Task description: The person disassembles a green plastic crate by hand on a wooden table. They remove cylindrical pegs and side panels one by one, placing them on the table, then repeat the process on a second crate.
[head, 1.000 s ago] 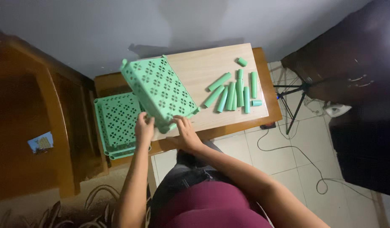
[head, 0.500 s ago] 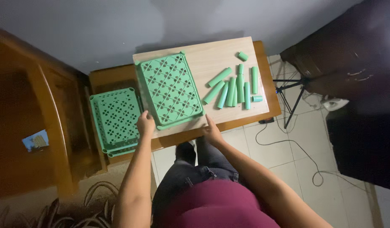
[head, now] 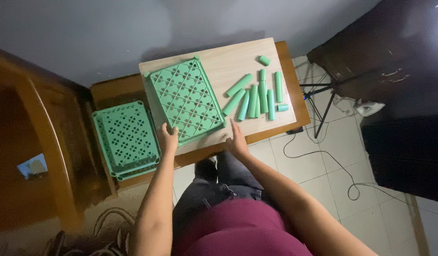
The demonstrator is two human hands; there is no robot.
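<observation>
Wooden table [head: 219,64] carried a green lattice tray [head: 186,99], which had come down flat since a second earlier, when it was tilted up. Left hand [head: 167,137] gripped its near edge. Right hand [head: 237,140] had let go, fingers loosely spread on the table near green tubes [head: 257,95]. More trays [head: 126,140] sat stacked left.

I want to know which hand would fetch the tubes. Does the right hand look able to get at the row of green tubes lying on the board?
Probably yes. The right hand rests empty at the board's near edge, just below the green tubes, with bare board between and nothing in the way.
</observation>
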